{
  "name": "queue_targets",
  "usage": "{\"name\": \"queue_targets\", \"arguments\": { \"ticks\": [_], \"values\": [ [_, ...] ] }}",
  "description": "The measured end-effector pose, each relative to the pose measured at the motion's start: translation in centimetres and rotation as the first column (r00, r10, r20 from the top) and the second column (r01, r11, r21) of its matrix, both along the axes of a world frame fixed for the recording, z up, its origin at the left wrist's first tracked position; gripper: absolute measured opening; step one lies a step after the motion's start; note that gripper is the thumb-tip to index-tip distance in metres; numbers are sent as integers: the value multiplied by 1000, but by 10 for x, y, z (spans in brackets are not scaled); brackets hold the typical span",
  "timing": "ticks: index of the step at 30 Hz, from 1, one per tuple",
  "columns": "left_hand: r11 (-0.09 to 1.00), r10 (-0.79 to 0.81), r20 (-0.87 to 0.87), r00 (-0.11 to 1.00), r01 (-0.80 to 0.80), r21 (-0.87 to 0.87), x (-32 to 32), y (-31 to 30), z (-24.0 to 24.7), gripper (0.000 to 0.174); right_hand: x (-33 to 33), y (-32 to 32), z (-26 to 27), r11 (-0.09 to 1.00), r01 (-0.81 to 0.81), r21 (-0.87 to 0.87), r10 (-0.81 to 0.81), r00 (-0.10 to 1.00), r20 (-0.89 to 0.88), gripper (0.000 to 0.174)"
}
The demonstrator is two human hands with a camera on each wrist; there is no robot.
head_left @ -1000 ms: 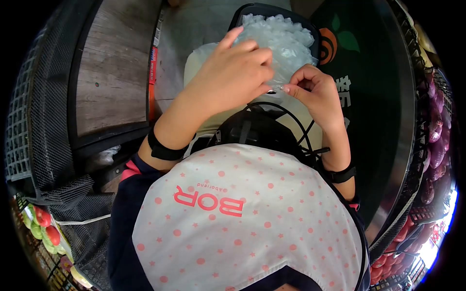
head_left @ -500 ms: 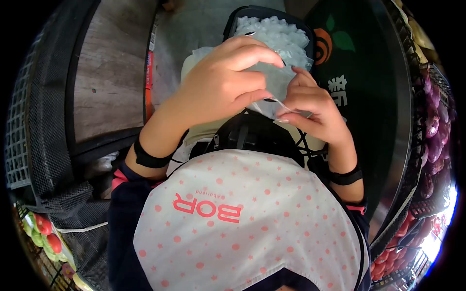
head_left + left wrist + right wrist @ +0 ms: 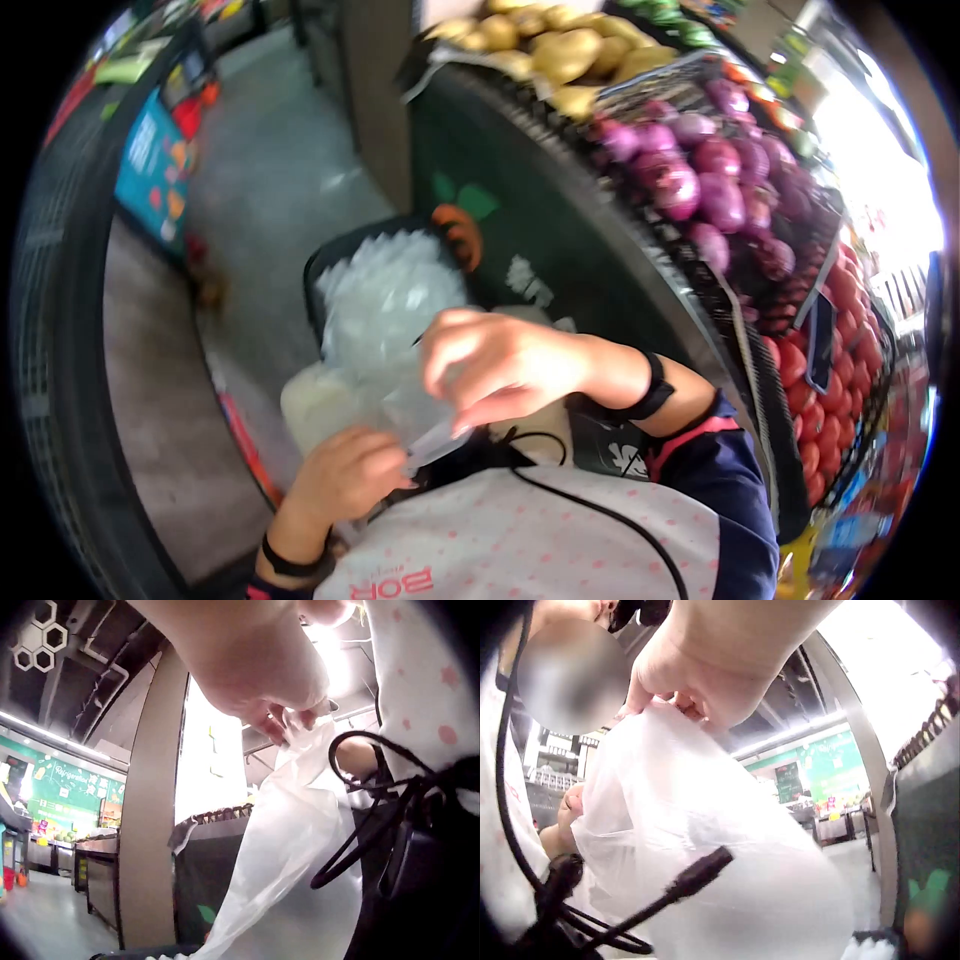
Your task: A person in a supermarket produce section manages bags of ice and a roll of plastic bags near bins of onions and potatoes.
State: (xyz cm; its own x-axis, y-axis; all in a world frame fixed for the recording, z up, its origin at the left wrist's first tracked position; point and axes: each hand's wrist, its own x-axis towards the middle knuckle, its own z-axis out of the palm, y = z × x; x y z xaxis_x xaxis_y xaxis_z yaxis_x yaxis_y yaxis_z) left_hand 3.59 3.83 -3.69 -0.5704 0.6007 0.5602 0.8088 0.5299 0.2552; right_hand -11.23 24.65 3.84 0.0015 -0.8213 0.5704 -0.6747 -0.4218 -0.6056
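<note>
Seen in head view, with some blur: grey floor (image 3: 260, 150) running upward between board (image 3: 150, 400) at left and green stand (image 3: 540, 210) at right. Worn across the torso: pale apron (image 3: 560, 510) with pink dots. Heaped along the top of the stand: onions (image 3: 710, 185), with potatoes (image 3: 565, 55) beyond and tomatoes (image 3: 830, 400) nearer the body. Standing just beside the stand: black bin (image 3: 316, 298), piled high with pale, shiny plastic (image 3: 385, 280), too blurred to separate into pieces.

Held up before the apron, on the near side of the bin: bag (image 3: 300, 817), white, translucent, hanging creased from its upper edge and widening below in both wrist views. Pinched at that edge by both hands: left hand (image 3: 350, 475) clamped on one part, right hand (image 3: 500, 365) clamped on another, higher up in head view. Near each other but apart, with bag stretched between.

Fastened around the wrists: black straps (image 3: 652, 390). Trailing over the apron: black cable (image 3: 620, 530). Smallest noted: connector (image 3: 701, 871), in front of the bag in right wrist view, impossible to tell whether touching
</note>
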Motion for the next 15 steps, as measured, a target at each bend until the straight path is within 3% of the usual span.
{"name": "queue_targets", "arguments": {
  "ticks": [1,5,7,9,11,12,13,15],
  "values": [
    [995,93,-145,985,-96,-9,3,-2,-8,24,-3,-2,5,1000,-18,3,18,999,-38,24],
    [994,21,-287,958,-49,-92,-5,-2,-20,24,-1,-7,9,992,-124,4,124,992,-8,29],
    [998,37,-88,995,-41,-45,-4,-11,-35,22,4,-8,12,980,-153,130,151,988,28,31],
    [995,58,-78,995,-64,-73,1,-17,-36,23,3,-9,13,966,-135,219,140,990,-4,31],
    [985,94,-82,992,-105,-140,5,-35,-38,24,-7,-14,2,960,157,231,-76,942,-326,31],
    [964,156,-104,982,-174,-199,5,-48,-28,23,-16,-16,-3,944,203,259,-62,884,-464,33],
    [934,223,-129,966,-250,-256,9,-58,-13,23,-20,-18,-9,944,177,279,-26,881,-472,33],
    [939,253,-100,962,-269,-213,3,-67,32,23,-22,-24,-11,945,146,293,16,873,-487,33]
  ]
}}
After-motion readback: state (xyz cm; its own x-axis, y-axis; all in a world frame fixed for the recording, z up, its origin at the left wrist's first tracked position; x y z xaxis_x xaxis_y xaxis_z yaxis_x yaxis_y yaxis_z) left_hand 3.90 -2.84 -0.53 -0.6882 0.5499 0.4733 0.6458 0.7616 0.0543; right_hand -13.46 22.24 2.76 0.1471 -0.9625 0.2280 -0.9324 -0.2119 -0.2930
